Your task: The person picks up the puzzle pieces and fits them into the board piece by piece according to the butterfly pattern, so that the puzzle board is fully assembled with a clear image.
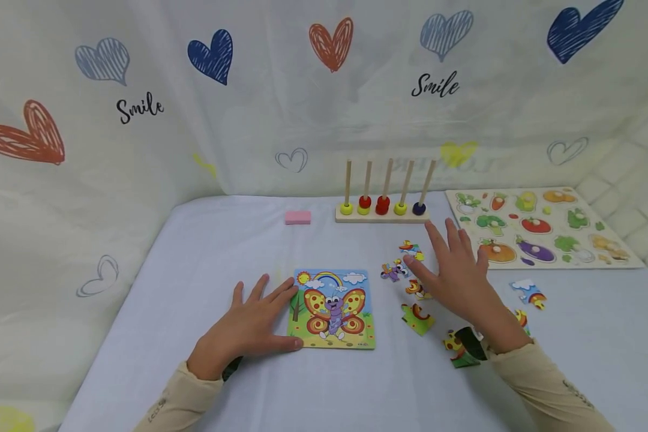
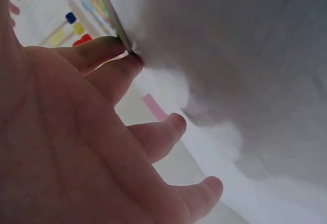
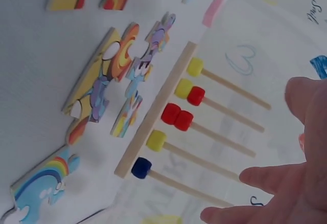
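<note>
A square butterfly picture board (image 1: pixel 332 309) lies on the white table. My left hand (image 1: pixel 248 324), fingers spread, touches the board's left edge with thumb and index finger. In the left wrist view two fingertips (image 2: pixel 130 68) meet that edge. My right hand (image 1: pixel 461 279) hovers with fingers apart, holding nothing. Below and around it lie loose jigsaw pieces: a purple one (image 1: pixel 393 272), a green one (image 1: pixel 418 321), a rainbow one (image 1: pixel 528 294) and a yellow-and-green one (image 1: pixel 461 354). The right arm partly hides others. The right wrist view shows several pieces (image 3: pixel 43 180) on the table.
A wooden bead stacker (image 1: pixel 380 218) with upright pegs and coloured beads stands at the back. A pink block (image 1: pixel 298 218) lies to its left. A vegetable peg board (image 1: pixel 540 237) is at the back right. A curtain printed with hearts (image 1: pixel 259 108) hangs behind.
</note>
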The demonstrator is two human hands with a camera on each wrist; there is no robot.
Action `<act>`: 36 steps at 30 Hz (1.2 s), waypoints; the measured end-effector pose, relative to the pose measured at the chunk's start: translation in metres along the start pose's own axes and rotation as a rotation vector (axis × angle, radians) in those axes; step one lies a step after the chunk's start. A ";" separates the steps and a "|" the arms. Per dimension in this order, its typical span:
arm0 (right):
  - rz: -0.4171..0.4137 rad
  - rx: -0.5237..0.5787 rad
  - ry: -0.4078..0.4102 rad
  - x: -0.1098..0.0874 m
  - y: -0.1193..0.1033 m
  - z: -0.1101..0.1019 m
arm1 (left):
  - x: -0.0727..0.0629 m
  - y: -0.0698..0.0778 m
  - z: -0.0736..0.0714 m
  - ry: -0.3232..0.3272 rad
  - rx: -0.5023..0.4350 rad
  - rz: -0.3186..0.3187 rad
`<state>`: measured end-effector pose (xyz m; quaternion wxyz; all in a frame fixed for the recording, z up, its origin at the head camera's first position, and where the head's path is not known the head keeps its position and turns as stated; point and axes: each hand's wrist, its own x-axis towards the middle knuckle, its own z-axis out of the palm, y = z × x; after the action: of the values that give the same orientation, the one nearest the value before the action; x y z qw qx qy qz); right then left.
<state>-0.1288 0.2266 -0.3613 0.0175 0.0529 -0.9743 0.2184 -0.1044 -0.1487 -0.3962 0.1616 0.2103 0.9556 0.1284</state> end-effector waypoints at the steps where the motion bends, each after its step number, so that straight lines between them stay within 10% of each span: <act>1: -0.004 0.012 -0.012 0.002 0.001 -0.002 | 0.000 0.001 -0.001 -0.004 0.001 -0.003; 36: 0.070 0.117 -0.237 0.070 0.023 0.002 | -0.001 0.006 -0.005 -0.023 0.001 -0.025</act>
<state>-0.2011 0.2398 -0.3685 -0.1086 0.0451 -0.9564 0.2673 -0.1038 -0.1450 -0.3896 0.1740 0.1999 0.9563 0.1236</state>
